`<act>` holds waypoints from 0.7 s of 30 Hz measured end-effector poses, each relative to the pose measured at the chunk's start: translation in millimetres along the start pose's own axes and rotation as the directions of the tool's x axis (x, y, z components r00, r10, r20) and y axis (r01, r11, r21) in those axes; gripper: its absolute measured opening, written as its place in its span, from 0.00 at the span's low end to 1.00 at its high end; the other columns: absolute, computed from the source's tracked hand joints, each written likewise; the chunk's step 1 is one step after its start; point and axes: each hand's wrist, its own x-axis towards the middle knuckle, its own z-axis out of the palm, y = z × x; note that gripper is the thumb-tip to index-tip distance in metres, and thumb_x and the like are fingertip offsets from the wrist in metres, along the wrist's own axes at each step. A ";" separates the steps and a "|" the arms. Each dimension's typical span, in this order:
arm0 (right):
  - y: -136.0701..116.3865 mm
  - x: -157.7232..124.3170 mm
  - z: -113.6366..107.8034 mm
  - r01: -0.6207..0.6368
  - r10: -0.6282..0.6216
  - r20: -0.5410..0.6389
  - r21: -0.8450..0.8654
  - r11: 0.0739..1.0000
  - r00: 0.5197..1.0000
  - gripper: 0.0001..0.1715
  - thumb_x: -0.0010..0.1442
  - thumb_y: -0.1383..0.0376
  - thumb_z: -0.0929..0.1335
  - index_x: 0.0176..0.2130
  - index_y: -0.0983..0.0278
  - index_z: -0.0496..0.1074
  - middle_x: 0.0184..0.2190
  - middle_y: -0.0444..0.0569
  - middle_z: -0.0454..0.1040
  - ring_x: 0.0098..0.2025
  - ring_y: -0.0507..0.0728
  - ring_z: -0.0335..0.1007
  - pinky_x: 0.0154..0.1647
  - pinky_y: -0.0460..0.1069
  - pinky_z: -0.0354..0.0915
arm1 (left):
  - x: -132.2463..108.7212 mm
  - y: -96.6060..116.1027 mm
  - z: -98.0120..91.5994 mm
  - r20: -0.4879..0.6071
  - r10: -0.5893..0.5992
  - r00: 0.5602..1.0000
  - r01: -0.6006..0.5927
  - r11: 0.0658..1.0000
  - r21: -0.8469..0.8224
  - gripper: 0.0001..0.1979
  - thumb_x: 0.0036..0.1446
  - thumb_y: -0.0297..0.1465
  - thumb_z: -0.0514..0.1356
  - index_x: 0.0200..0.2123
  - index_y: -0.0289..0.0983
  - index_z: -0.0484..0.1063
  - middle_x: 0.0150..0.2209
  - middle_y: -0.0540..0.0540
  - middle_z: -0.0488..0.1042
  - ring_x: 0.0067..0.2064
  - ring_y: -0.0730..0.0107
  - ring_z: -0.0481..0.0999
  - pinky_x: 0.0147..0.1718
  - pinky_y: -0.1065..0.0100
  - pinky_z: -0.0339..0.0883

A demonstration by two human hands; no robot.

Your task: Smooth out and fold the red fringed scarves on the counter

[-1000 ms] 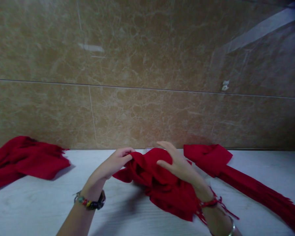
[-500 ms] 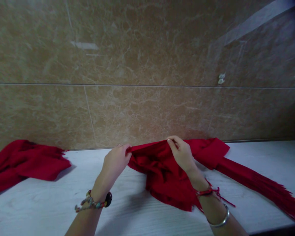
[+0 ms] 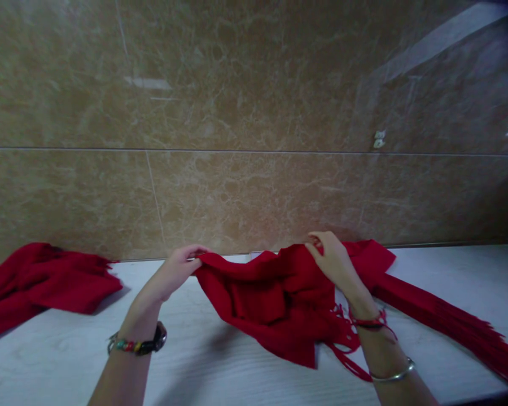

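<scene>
A red fringed scarf (image 3: 258, 299) lies bunched in the middle, its upper edge sagging between my two hands. My left hand (image 3: 175, 273) pinches the scarf's left corner between thumb and fingers, lifting it off the white surface. Over the right part of that upper edge is my right hand (image 3: 332, 259), fingers loosely curled and thumb apart from them, with no cloth visibly gripped. Loose fringe strands hang beside my right wrist. The fold under my right palm is partly hidden.
Another red fringed cloth (image 3: 63, 282) lies at the left on the white tabletop (image 3: 186, 361). To the right, a folded red strip with a long fringe (image 3: 444, 310) stretches toward the front edge. A brown marbled tile wall (image 3: 237, 197) rises along the back.
My hands have moved farther apart, the left drawing its corner leftward and the right shifting right. The taut edge now sags, and the scarf has opened wider. My right hand's pinch has loosened.
</scene>
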 end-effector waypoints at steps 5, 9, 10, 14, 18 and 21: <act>-72.4 -21.1 24.1 0.230 -0.308 0.367 0.240 0.943 0.878 0.26 0.53 0.59 0.66 0.51 0.62 0.61 0.48 0.52 0.66 0.50 0.57 0.60 0.50 0.53 0.58 | -2.3 16.1 28.1 0.097 0.018 0.995 -0.010 0.997 -0.078 0.09 0.43 0.34 0.54 0.25 0.35 0.69 0.23 0.51 0.73 0.27 0.70 0.70 0.27 0.71 0.63; -101.8 -33.3 32.8 0.227 -0.322 0.493 0.244 0.943 0.808 0.15 0.53 0.60 0.67 0.41 0.62 0.69 0.39 0.49 0.72 0.44 0.57 0.65 0.47 0.53 0.59 | -5.5 21.7 29.3 0.040 0.081 0.996 -0.082 0.997 0.014 0.09 0.44 0.33 0.52 0.25 0.35 0.69 0.23 0.51 0.71 0.27 0.71 0.70 0.27 0.71 0.62; -104.7 -35.0 33.6 0.210 -0.325 0.510 0.270 0.940 0.796 0.17 0.52 0.58 0.68 0.41 0.62 0.69 0.39 0.48 0.72 0.43 0.57 0.66 0.46 0.52 0.59 | -6.1 22.3 27.6 0.013 0.086 0.996 -0.086 0.996 0.034 0.09 0.44 0.33 0.51 0.25 0.35 0.69 0.23 0.51 0.71 0.27 0.71 0.70 0.27 0.71 0.62; -111.9 -40.2 41.2 0.137 -0.247 0.496 0.248 0.959 0.832 0.20 0.53 0.59 0.67 0.45 0.64 0.67 0.42 0.51 0.71 0.44 0.57 0.66 0.44 0.51 0.61 | -6.5 22.6 23.4 -0.063 0.099 0.993 -0.092 0.990 0.108 0.09 0.46 0.32 0.49 0.26 0.36 0.68 0.23 0.51 0.71 0.26 0.71 0.69 0.26 0.71 0.62; -105.1 -34.8 46.7 0.026 -0.077 0.388 0.136 0.990 0.918 0.12 0.57 0.70 0.59 0.32 0.66 0.71 0.31 0.52 0.74 0.33 0.57 0.69 0.37 0.51 0.62 | -3.9 15.4 26.3 -0.079 0.129 0.988 -0.098 0.943 0.318 0.09 0.47 0.29 0.50 0.29 0.36 0.69 0.28 0.48 0.73 0.30 0.69 0.71 0.31 0.70 0.63; -84.1 -19.6 31.7 -0.057 -0.024 0.248 0.313 0.948 0.968 0.10 0.55 0.67 0.61 0.31 0.65 0.71 0.30 0.48 0.75 0.33 0.55 0.69 0.36 0.48 0.62 | 0.0 2.3 30.3 -0.093 0.087 0.992 -0.013 0.796 0.605 0.10 0.46 0.24 0.51 0.31 0.37 0.70 0.31 0.46 0.75 0.34 0.65 0.72 0.32 0.68 0.62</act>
